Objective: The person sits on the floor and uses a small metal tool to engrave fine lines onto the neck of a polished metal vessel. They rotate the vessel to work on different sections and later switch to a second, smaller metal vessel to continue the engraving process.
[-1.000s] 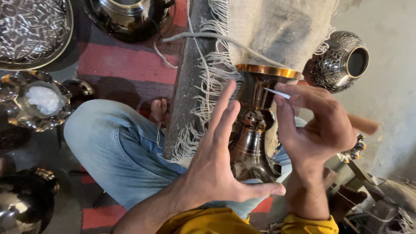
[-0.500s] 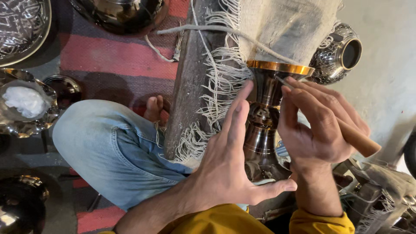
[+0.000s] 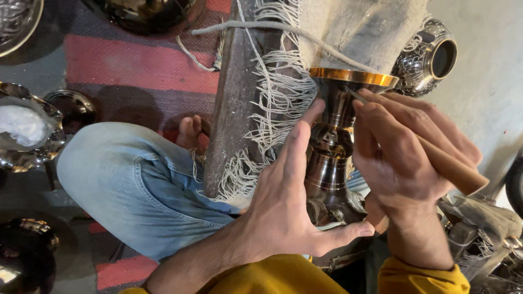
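We are bracing the dark metal vase [image 3: 329,158] between our hands: left hand [image 3: 289,201] open against it for steadiness, right hand [image 3: 403,158] gripping a wooden-handled tool [image 3: 449,166] at its neck.

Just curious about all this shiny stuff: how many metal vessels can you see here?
7, maybe more beyond the frame: the tall goblet-like vessel between the hands, engraved pot upper right, dark pot top, engraved tray top left, two bowls left, pot bottom left.
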`<state>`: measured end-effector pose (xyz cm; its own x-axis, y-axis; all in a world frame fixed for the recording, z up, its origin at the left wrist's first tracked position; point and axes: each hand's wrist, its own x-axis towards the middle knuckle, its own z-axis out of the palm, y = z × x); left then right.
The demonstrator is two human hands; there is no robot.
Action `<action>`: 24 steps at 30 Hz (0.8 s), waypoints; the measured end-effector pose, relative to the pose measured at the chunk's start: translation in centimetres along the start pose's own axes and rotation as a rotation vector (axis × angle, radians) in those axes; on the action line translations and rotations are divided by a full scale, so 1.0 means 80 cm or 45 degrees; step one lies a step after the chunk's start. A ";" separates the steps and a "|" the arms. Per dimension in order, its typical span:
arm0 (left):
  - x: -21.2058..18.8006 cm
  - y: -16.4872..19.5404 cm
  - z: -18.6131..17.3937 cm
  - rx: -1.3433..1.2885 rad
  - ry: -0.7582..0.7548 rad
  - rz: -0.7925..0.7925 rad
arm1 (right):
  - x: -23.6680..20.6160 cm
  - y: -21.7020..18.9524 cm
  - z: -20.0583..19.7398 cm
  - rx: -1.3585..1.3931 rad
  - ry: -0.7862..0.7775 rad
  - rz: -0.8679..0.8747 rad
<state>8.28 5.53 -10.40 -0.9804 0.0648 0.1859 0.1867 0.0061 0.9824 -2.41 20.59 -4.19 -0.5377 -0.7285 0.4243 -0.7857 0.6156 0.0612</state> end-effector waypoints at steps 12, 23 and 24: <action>0.003 0.011 -0.007 -0.175 -0.032 -0.146 | 0.028 -0.002 -0.027 0.096 -0.261 0.067; -0.004 0.004 0.001 -0.085 0.080 0.065 | 0.035 0.000 -0.034 0.336 -0.271 0.190; -0.004 0.002 0.002 -0.081 0.070 0.054 | 0.034 0.000 -0.034 0.350 -0.280 0.208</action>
<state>8.65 5.64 -10.28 -0.9740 0.0083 0.2263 0.2254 -0.0587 0.9725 -3.05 19.47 -0.56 -0.6917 -0.6932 0.2026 -0.7210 0.6470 -0.2480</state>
